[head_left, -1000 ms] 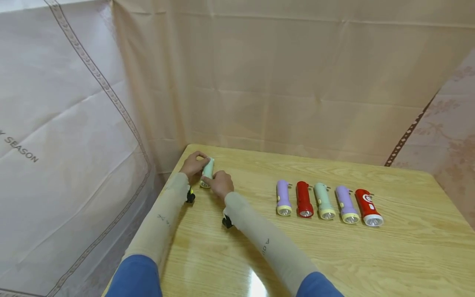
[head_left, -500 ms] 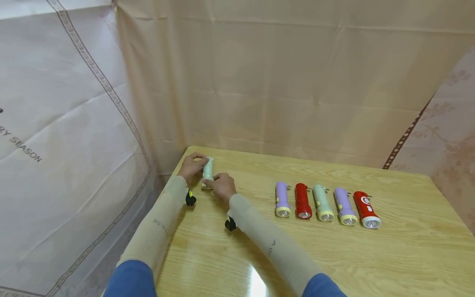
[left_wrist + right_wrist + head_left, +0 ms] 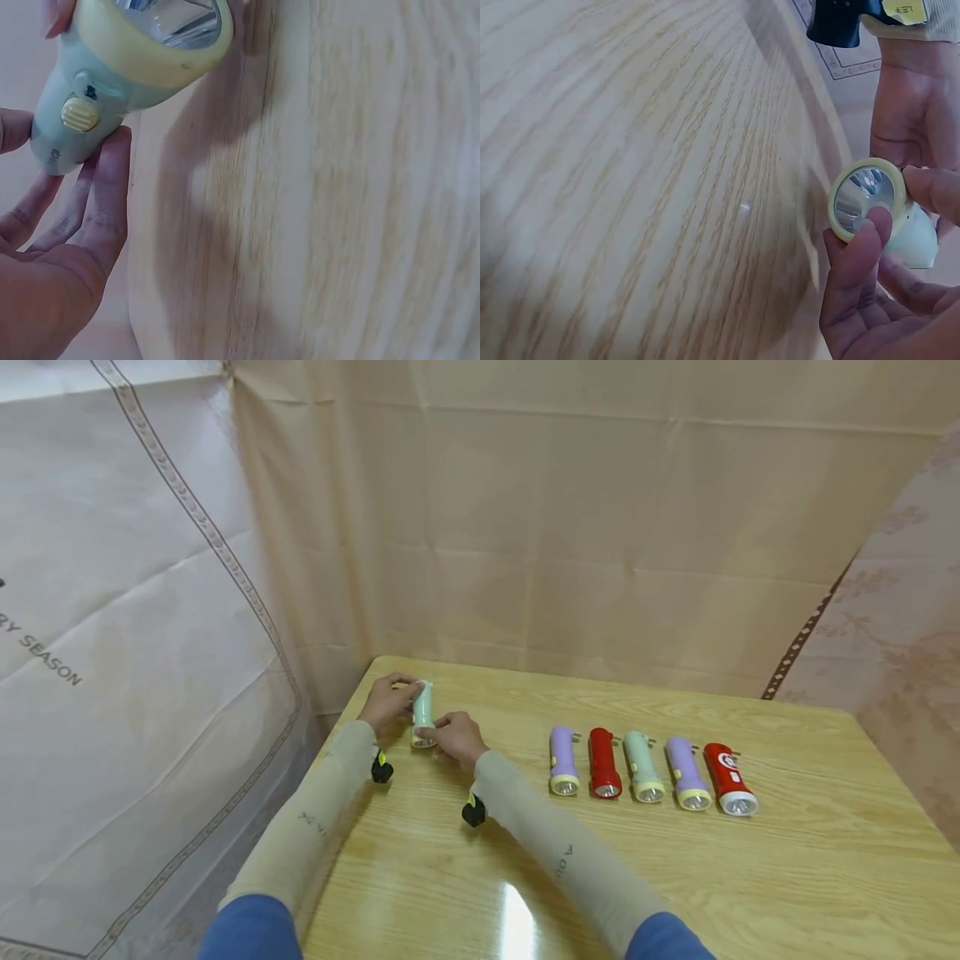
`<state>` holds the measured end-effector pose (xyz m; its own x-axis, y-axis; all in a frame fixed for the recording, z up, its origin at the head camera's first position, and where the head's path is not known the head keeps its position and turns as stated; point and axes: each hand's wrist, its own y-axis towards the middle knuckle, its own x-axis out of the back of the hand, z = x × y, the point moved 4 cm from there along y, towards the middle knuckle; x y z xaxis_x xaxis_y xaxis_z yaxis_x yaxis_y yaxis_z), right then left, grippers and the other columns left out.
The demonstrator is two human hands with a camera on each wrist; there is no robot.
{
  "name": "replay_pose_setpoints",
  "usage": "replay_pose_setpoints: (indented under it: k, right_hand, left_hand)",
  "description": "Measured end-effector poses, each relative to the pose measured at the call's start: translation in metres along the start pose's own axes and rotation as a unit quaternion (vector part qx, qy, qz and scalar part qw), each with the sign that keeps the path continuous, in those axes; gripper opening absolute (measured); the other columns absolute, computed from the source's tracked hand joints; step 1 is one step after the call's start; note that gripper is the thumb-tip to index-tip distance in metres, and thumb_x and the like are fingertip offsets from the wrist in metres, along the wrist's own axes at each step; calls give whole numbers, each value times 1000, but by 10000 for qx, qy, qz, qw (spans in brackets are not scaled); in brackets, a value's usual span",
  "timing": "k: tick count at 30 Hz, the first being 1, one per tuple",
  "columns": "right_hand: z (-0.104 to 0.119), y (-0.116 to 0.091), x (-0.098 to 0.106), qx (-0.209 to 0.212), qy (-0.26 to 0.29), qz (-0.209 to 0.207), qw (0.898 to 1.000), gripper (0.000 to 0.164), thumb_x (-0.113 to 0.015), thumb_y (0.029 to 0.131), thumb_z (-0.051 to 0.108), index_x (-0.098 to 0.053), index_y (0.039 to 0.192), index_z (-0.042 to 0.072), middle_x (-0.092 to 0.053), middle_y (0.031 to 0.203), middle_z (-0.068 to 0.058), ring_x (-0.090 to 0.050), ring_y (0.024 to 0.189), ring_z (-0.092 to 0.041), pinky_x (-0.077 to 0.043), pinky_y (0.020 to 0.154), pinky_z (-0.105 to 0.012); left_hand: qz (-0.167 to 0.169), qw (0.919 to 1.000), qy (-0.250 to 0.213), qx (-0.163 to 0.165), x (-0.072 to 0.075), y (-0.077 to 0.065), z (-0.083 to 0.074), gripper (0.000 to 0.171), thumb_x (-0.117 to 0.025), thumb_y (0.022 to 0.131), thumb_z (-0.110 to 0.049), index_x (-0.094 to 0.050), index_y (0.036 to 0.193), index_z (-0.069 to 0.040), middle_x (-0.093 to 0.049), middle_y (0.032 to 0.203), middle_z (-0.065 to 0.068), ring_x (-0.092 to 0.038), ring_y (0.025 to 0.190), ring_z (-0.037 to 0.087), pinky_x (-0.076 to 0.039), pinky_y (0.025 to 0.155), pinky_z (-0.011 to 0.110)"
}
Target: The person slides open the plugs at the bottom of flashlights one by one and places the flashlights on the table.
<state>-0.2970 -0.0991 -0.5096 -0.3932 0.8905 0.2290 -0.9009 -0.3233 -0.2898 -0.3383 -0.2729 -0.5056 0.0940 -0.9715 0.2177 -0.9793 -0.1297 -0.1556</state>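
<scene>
Both hands hold one mint-green flashlight point(image 3: 423, 703) with a cream lens ring near the table's far left corner. My left hand point(image 3: 387, 702) grips its tail end; in the left wrist view the thumb and fingers lie on either side of the body, below the ribbed slide switch point(image 3: 79, 115). My right hand point(image 3: 459, 737) pinches the lens end. In the right wrist view its thumb is at the ring's edge and its fingertips reach the front of the reflector point(image 3: 862, 196). The lens points toward the near side of the table.
On the wooden table point(image 3: 600, 877), to the right, a row holds a purple flashlight point(image 3: 562, 760), a dark red flashlight point(image 3: 603, 764), a mint flashlight point(image 3: 642, 767), another purple flashlight point(image 3: 686, 772) and a red-and-white flashlight point(image 3: 730, 779). Cloth curtains point(image 3: 525, 527) hang behind and at the left.
Both hands and the mint-green flashlight have shifted slightly right and toward the near side. The view has turned a little, and the row of flashlights lies as before.
</scene>
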Motion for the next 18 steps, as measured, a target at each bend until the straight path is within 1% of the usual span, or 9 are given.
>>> replay_pose_setpoints:
  k: [3, 6, 9, 12, 16, 18]
  right_hand:
    - [0, -4, 3, 55, -55, 188, 9998, 40, -80, 92, 29, -68, 116, -1, -71, 95, -8, -68, 76, -25, -59, 68, -36]
    - [0, -9, 6, 81, -160, 317, 9993, 42, -79, 93, 30, -67, 118, -1, -71, 97, -9, -68, 79, -26, -58, 69, -36]
    - [-2, -14, 9, 23, -251, 417, 9988, 44, -79, 93, 31, -65, 121, -1, -70, 98, -9, -68, 78, -24, -56, 67, -34]
    - [-5, -19, 12, -35, -236, 488, 9985, 47, -79, 93, 31, -63, 123, -1, -69, 100, -10, -67, 77, -23, -57, 67, -34]
    - [-6, -26, 16, -26, -205, 530, 9984, 48, -81, 91, 30, -62, 122, -1, -67, 99, -10, -64, 75, -21, -59, 70, -34]
    - [-6, -30, 18, -20, -183, 555, 9983, 45, -82, 90, 29, -63, 119, 0, -67, 94, -8, -60, 70, -18, -56, 67, -33]
  left_hand:
    - [6, 9999, -30, -99, -2, -4, -1, 41, -66, 102, -29, -60, 132, -1, -63, 124, 24, -72, 94, 30, -61, 84, 45]
    - [66, 9999, -32, -142, -3, -8, -2, 40, -67, 102, -29, -60, 131, -1, -63, 123, 24, -72, 92, 29, -61, 84, 46]
    - [125, 9998, 38, -121, -4, -12, -2, 40, -67, 102, -29, -61, 130, -1, -64, 123, 25, -73, 90, 27, -60, 86, 48]
    - [179, 9998, 54, -92, -7, -16, 0, 40, -68, 102, -30, -61, 130, -1, -65, 122, 25, -74, 89, 26, -60, 85, 49]
    - [212, 9996, -128, -115, -11, -23, 0, 38, -68, 102, -29, -61, 127, -2, -66, 119, 24, -73, 88, 27, -61, 84, 50]
    - [229, 9994, -206, -163, -13, -27, -1, 37, -68, 101, -29, -61, 126, -3, -66, 118, 22, -73, 87, 27, -61, 83, 50]
